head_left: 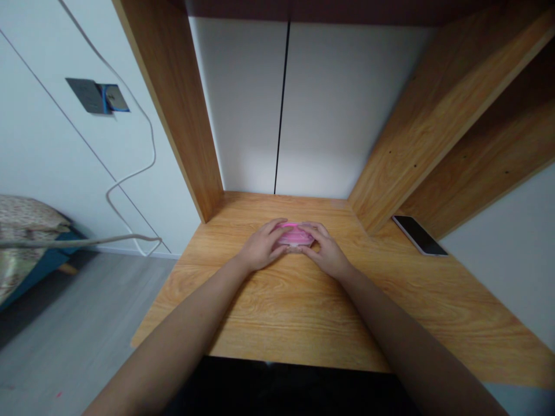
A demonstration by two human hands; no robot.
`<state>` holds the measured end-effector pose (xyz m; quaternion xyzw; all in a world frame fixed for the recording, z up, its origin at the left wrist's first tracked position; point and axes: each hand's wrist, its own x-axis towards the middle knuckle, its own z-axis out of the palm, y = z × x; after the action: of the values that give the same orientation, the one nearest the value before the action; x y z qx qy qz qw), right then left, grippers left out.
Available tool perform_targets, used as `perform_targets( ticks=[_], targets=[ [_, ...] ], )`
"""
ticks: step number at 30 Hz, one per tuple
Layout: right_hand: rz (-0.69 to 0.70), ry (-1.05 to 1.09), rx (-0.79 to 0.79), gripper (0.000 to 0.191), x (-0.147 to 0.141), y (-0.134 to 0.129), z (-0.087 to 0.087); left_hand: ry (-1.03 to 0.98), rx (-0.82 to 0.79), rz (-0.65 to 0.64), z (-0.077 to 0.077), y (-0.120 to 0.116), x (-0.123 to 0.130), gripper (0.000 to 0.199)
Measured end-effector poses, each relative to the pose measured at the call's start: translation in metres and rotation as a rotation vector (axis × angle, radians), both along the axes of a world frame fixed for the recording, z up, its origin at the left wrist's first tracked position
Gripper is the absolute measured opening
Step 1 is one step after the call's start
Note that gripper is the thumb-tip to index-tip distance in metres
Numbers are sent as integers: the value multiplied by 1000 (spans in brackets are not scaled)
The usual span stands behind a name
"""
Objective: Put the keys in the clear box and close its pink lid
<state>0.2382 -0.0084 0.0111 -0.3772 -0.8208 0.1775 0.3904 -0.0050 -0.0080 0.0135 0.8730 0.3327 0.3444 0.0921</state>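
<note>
A small pink plastic case (295, 234) with a clear, whitish front edge rests on the wooden desk (295, 312), toward its back. My left hand (262, 245) grips the case from the left, its thumb at the near side and its fingers over the top. From the right, my right hand (326, 249) holds it the same way, thumb in front and fingers across the upper face. Both hands cover the case's ends. Its lid looks closed, though what is inside cannot be made out.
A phone (420, 236) lies dark on the desk at the right, by a wooden upright (403, 156). Another wooden panel (173, 104) rises at the left. A white cable (151, 138) hangs by an opened wall socket (97, 97). Bedding (26, 222) shows at far left.
</note>
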Motion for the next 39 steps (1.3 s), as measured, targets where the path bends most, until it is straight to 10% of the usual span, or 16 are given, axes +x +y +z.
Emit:
perform_targets(
  ticks=[39],
  targets=[
    [-74, -53, 45, 45, -1, -4, -3, 7, 7, 65, 3, -5, 2, 46]
  ],
)
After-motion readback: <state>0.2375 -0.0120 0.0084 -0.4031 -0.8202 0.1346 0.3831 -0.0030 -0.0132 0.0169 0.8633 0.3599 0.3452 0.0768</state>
